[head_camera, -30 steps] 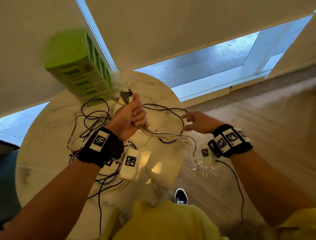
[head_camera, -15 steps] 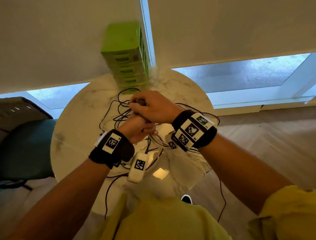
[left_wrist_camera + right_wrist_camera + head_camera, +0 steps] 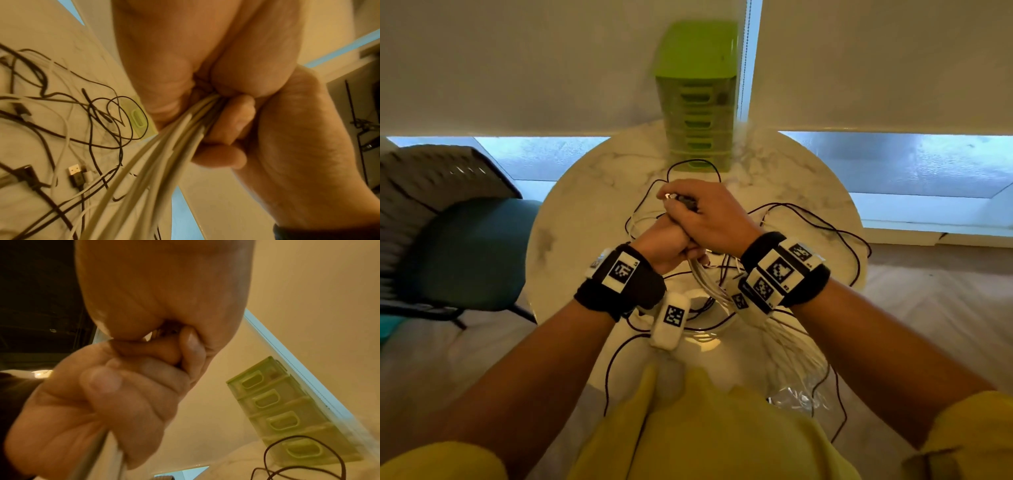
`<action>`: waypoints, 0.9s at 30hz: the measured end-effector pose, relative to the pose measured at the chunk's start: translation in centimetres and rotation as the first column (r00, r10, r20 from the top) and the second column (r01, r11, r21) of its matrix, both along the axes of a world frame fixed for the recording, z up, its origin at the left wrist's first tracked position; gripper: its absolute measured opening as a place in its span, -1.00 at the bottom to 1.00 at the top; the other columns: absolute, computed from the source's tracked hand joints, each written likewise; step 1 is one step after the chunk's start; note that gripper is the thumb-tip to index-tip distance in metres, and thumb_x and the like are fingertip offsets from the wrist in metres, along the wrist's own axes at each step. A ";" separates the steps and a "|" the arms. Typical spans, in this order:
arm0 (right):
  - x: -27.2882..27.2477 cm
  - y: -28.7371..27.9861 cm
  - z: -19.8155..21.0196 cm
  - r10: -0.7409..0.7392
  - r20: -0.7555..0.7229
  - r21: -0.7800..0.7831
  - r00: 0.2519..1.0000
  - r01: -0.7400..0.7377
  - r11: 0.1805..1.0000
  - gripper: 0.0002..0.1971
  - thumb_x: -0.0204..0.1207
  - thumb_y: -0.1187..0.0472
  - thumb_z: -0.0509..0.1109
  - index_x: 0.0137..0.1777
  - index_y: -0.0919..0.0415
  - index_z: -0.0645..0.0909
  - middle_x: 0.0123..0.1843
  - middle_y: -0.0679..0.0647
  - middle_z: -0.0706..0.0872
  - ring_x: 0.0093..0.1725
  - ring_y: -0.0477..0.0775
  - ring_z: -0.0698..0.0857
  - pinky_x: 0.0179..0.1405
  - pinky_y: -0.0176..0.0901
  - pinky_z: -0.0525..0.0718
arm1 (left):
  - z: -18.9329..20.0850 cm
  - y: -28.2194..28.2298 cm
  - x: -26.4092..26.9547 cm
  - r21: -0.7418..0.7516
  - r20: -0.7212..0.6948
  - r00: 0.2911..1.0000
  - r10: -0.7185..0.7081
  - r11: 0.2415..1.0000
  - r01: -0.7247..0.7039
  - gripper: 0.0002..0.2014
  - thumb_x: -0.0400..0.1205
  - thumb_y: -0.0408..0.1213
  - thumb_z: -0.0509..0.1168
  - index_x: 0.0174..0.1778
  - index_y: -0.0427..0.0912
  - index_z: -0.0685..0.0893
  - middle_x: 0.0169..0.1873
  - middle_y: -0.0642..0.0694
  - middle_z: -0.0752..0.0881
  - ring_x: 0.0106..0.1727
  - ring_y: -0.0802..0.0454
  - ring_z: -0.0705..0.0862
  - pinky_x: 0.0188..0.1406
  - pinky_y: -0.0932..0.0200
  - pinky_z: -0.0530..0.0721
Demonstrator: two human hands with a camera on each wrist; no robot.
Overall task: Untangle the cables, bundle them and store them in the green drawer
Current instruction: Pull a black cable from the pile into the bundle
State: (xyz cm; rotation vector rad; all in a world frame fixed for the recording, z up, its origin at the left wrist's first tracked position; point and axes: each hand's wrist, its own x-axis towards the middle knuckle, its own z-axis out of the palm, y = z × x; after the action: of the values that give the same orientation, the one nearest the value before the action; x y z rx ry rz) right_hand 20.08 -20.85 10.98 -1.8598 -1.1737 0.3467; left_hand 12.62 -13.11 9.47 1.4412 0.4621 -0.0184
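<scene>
- Hands, pair: both are meeting over the middle of the round marble table [image 3: 585, 219], the right stacked on top of the left.
- Left hand [image 3: 666, 245]: it is closing in a fist round the white cable bundle [image 3: 709, 284]; the left wrist view is showing the fingers [image 3: 230, 128] curled tight on the pale strands [image 3: 156, 162], which are fanning out below the fist toward 5 o'clock.
- Right hand [image 3: 709, 216]: it is lying over the left fist, fingers bent down round the top of the same bundle, where a dark plug end [image 3: 686, 202] is peeking out between the knuckles; what the fingertips are pinching underneath cannot be told.
- Loose black cables [image 3: 808, 219]: they are sprawling in loops across the tabletop, mostly from 12 to 4 o'clock of the hands, one loop touching the foot of the drawer unit, others trailing off the near edge.
- USB plugs [image 3: 76, 175]: in the left wrist view they are lying on the marble among tangled black and white leads.
- Green drawer unit [image 3: 697, 96]: it is standing upright at 12 o'clock on the far edge of the table, against the blind; all the stacked drawers are sitting closed.
- Chair, teal seat [image 3: 472, 250]: it is standing at 9 o'clock, just beside the table.
- Wrist bands, black with printed square markers [image 3: 784, 270]: one is wrapping each wrist.
- Yellow garment [image 3: 705, 428]: it is covering the person's front at 6 o'clock.
</scene>
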 end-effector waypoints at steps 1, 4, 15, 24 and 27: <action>-0.2 0.3 -0.2 0.003 0.014 -0.018 1.000 -0.002 1.000 -0.74 0.66 0.13 0.26 0.24 0.13 0.69 0.22 0.01 0.74 0.20 -0.04 0.66 0.26 -0.09 0.57 | -0.2 0.2 -0.3 -0.019 0.002 1.000 0.011 1.000 -0.011 -0.75 0.77 -0.45 -0.01 -0.15 -0.20 0.50 -0.63 -0.03 0.48 -0.64 0.10 0.36 -0.60 0.18 0.57; -0.6 1.1 -0.8 0.111 -0.039 -0.077 0.993 -0.114 0.991 -0.67 0.71 0.02 0.17 0.32 0.11 0.63 0.24 -0.01 0.72 0.19 -0.08 0.65 0.25 -0.12 0.57 | -1.2 1.4 -1.4 -0.086 -0.046 0.999 -0.012 0.996 0.008 -0.69 0.75 -0.45 -0.02 -0.28 -0.15 0.44 -0.64 0.01 0.33 -0.65 0.14 0.24 -0.65 0.26 0.34; 2.8 -0.6 -13.2 0.062 0.002 -0.774 0.998 -0.038 0.632 -0.68 0.64 0.10 0.28 0.33 0.17 0.62 0.38 0.15 0.60 0.33 0.15 0.57 0.27 -0.11 0.47 | -4.0 8.1 -4.8 -0.266 -0.122 0.983 0.135 0.950 -0.163 -0.71 0.79 -0.17 0.05 -0.10 -0.22 0.59 -0.71 0.10 0.20 -0.71 0.20 0.13 -0.68 0.27 0.08; 3.3 0.2 -14.8 -0.061 -0.115 -0.760 0.992 -0.048 0.649 -0.68 0.66 0.08 0.18 0.19 0.20 0.69 0.23 0.19 0.67 0.20 0.17 0.60 0.23 -0.01 0.53 | -5.8 9.3 -5.7 -0.356 -0.131 0.968 0.213 0.902 -0.247 -0.71 0.78 -0.20 0.06 -0.09 -0.25 0.61 -0.69 0.09 0.21 -0.69 0.20 0.15 -0.74 0.32 0.19; 3.2 0.6 -14.4 -0.101 -0.138 -0.752 0.985 -0.037 0.658 -0.68 0.65 0.05 0.19 0.12 0.25 0.66 0.10 0.17 0.65 0.14 0.18 0.61 0.11 -0.04 0.53 | -6.0 9.6 -5.7 -0.365 -0.139 0.965 0.220 0.895 -0.257 -0.71 0.79 -0.21 0.05 -0.10 -0.25 0.60 -0.69 0.09 0.21 -0.69 0.20 0.15 -0.74 0.31 0.19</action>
State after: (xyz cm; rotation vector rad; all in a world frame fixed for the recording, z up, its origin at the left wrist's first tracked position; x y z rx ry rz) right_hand 23.27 -20.22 -3.45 -2.4902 -0.9301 1.0940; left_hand 6.93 -3.55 3.48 0.9968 0.6732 0.0206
